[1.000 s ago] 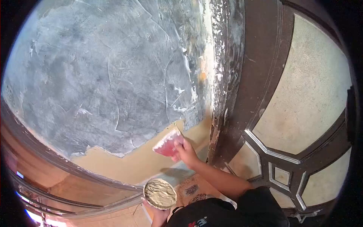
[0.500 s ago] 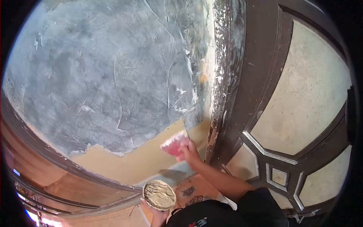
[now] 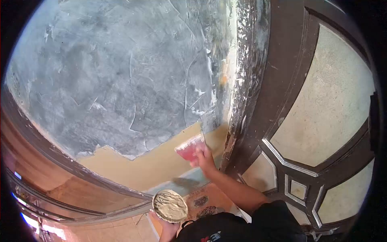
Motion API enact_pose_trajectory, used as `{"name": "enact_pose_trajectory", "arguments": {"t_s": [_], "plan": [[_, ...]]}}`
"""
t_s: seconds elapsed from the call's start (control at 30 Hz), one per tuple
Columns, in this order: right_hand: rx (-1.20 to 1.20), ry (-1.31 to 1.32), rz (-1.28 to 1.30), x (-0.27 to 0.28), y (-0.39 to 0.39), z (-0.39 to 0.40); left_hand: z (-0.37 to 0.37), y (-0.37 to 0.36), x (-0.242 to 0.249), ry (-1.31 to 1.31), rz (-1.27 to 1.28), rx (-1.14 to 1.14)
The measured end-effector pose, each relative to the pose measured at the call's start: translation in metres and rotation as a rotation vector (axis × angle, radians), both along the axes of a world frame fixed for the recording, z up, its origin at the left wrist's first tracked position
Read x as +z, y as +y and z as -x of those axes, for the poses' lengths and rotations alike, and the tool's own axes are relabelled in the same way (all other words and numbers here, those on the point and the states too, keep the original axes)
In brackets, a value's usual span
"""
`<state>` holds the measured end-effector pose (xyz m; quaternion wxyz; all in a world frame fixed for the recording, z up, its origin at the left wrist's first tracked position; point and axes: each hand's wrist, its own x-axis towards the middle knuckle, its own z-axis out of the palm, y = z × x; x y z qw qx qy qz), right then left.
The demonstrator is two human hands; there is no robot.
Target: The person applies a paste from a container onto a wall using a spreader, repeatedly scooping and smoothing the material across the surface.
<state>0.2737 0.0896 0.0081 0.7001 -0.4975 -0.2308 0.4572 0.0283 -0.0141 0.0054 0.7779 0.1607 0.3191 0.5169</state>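
My right hand point(image 3: 206, 160) grips a pink putty spreader point(image 3: 188, 150), whose wide edge is smeared with white putty. The spreader is against or close to the wall, over the bare tan strip point(image 3: 125, 171). Above that strip the wall point(image 3: 109, 80) carries a patchy blue-grey coat with ridges and a ragged lower edge. Low in the view, my left hand point(image 3: 167, 226) holds up a round tub point(image 3: 170, 205) of cream-coloured putty, its surface rippled. Fingers of that hand wrap round the tub's side and underside, partly hidden by it.
On the right stands a dark brown door point(image 3: 282, 101) with pale panels. A white-spattered frame post point(image 3: 242, 60) runs between wall and door. A brown ledge or frame point(image 3: 52, 155) curves along the lower left. Below lies a stained orange mat or board point(image 3: 205, 201) on the tiled floor.
The view has shifted slightly, so the wall appears a little further right. My right hand and the spreader sit marginally further right; the tub stays in my left hand.
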Motion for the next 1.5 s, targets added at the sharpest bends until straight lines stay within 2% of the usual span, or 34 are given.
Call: {"name": "enact_pose_trajectory", "arguments": {"t_s": [0.07,0.13,0.3,0.37,0.5,0.57,0.6,0.7,0.77,0.8,0.87,0.9,1.0,1.07,1.13,1.17,1.23,1.27,1.4,1.47,1.5], "plan": [[-0.039,-0.035,0.05,-0.051,-0.02,0.002,0.001,-0.002,0.0,-0.003,-0.042,0.007],[0.124,0.136,0.214,-0.083,-0.044,0.003,0.007,-0.003,-0.007,-0.017,-0.054,0.038],[0.019,0.039,-0.001,0.001,-0.013,0.013,0.011,-0.004,-0.01,-0.07,-0.002,0.054],[0.067,0.047,-0.238,0.055,-0.007,0.01,0.007,-0.004,-0.006,-0.015,0.006,0.027],[0.025,0.005,-0.138,0.001,0.002,0.0,0.002,-0.006,-0.003,-0.002,-0.014,0.033],[0.026,-0.01,0.17,-0.053,-0.021,0.003,0.006,-0.005,-0.009,-0.04,0.013,0.049],[0.029,-0.011,0.17,-0.073,-0.028,0.004,0.006,-0.007,-0.008,-0.035,0.013,0.05],[0.024,0.093,0.21,-0.085,-0.032,0.005,0.007,-0.008,-0.004,-0.033,0.006,0.052],[-0.02,0.01,-0.028,-0.026,-0.026,0.006,0.007,-0.013,-0.002,-0.032,0.01,0.045],[-0.021,0.012,-0.025,-0.001,-0.021,0.003,0.005,-0.011,-0.006,-0.023,-0.028,0.051],[0.038,0.012,-0.196,0.033,-0.012,-0.003,0.003,-0.011,-0.005,-0.037,0.0,0.04],[0.041,0.014,-0.195,0.024,-0.01,-0.007,0.001,-0.011,-0.004,-0.05,0.026,0.032],[0.016,-0.236,-0.069,-0.049,-0.006,-0.026,-0.005,-0.014,0.001,-0.036,0.007,0.036],[-0.022,-0.119,0.083,-0.107,-0.022,-0.033,-0.005,-0.013,0.002,-0.041,-0.008,0.043],[-0.175,-0.877,0.273,-0.219,-0.031,-0.049,-0.005,-0.017,0.003,-0.049,0.006,0.064],[-0.169,-0.879,0.269,-0.191,-0.041,-0.044,-0.005,-0.018,0.003,-0.054,0.011,0.073],[0.122,-0.263,0.41,-0.121,-0.075,-0.031,-0.004,-0.017,-0.001,-0.056,0.051,0.096],[0.189,-0.154,0.428,-0.101,-0.082,-0.029,-0.006,-0.018,0.002,-0.061,0.031,0.092],[0.291,-0.134,0.233,-0.072,-0.086,-0.039,-0.015,-0.014,0.005,-0.137,-0.003,0.105],[0.214,-0.354,-0.162,-0.055,-0.083,-0.04,-0.024,-0.011,0.016,-0.166,-0.066,0.046],[0.223,-0.358,-0.164,-0.046,-0.085,-0.043,-0.029,-0.008,0.019,-0.17,-0.067,0.056]]}}
